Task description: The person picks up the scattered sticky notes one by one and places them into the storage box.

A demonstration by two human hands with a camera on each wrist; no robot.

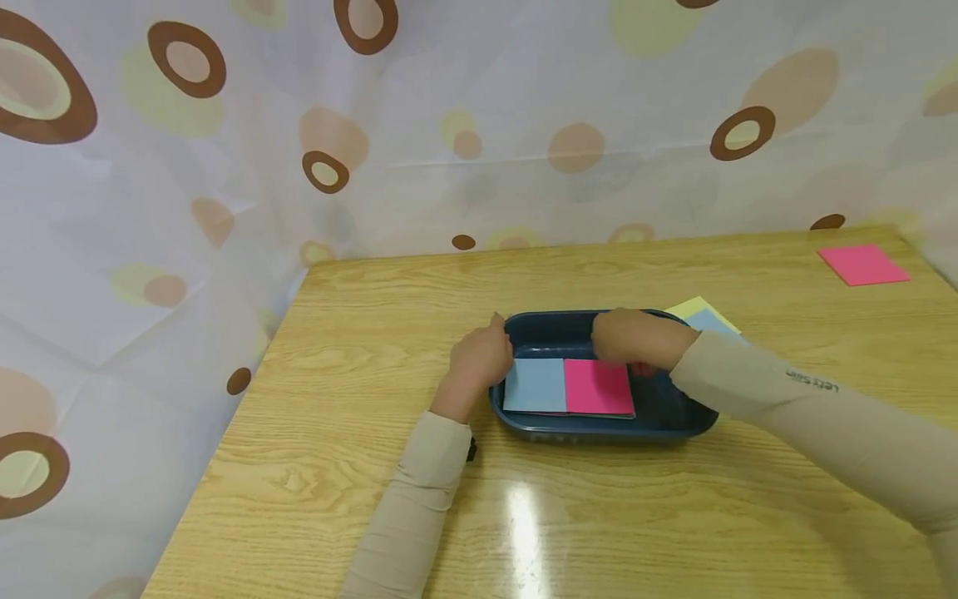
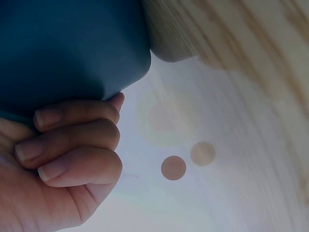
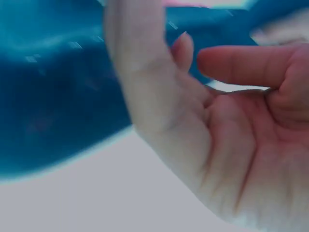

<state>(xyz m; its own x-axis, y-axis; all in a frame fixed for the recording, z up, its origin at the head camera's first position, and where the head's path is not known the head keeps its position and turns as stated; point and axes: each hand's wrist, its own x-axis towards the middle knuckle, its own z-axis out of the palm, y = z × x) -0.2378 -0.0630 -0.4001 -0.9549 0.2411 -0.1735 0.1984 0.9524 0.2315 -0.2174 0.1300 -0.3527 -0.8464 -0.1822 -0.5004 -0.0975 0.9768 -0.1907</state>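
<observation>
A dark blue oblong tub stands on the wooden table. On its floor, a light blue square of paper and a bright pink square lie side by side toward the left, with more layers showing at their front edges. My left hand grips the tub's left end; in the left wrist view its fingers curl at the rim. Over the right part of the tub is my right hand, near the pink square. The right wrist view is blurred, showing its thumb apart from the fingers, with nothing visible between them.
Behind the tub's right end lie yellow paper and blue paper, partly covered by the right arm. A pink square of paper rests at the table's far right. A dotted curtain hangs along the back and left.
</observation>
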